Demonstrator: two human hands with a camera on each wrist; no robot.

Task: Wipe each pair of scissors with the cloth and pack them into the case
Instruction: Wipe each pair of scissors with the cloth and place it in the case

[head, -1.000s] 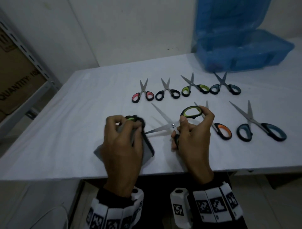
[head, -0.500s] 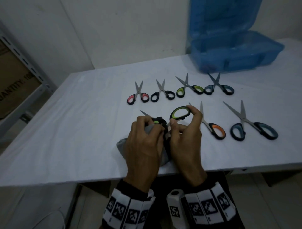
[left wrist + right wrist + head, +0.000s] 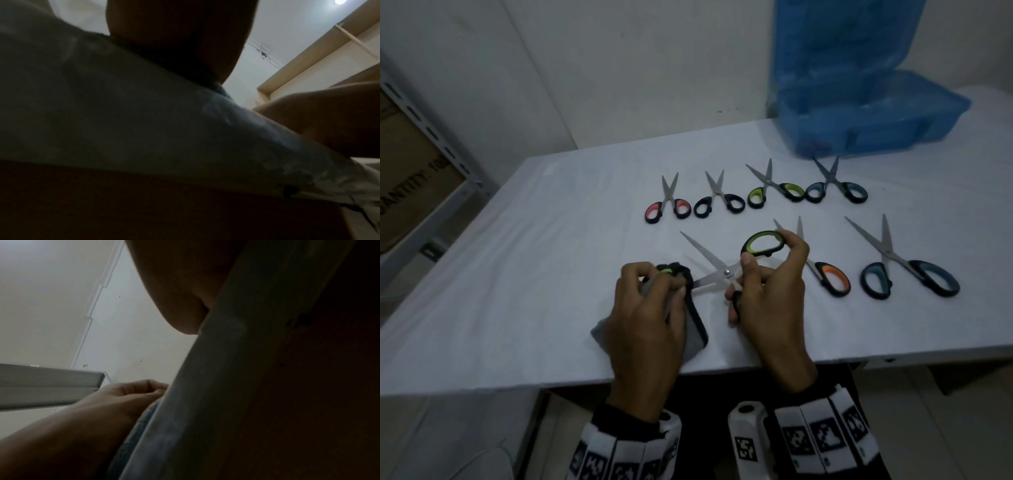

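Observation:
In the head view my right hand [image 3: 767, 274] grips the handles of the large green-handled scissors [image 3: 726, 272], whose blades stand spread apart. One blade points up-left over the table; the other runs left into the grey cloth [image 3: 693, 334]. My left hand [image 3: 654, 294] pinches that cloth around the lower blade's tip. The open blue case [image 3: 866, 113] stands at the table's far right. Both wrist views are dark; the right wrist view shows only my left hand [image 3: 131, 394] at the table edge.
Several more scissors lie on the white table [image 3: 534, 274]: a back row with red [image 3: 668, 207], black [image 3: 719, 200], green [image 3: 774, 192] and blue [image 3: 835, 190] handles, then orange-handled [image 3: 822, 274] and large blue-handled [image 3: 907, 270] pairs at the right. A metal shelf with a cardboard box [image 3: 410, 178] stands left.
Half a second ago my left hand and cloth were close against my right hand at the pivot; the cloth has since slid left along the lower blade, baring both blades.

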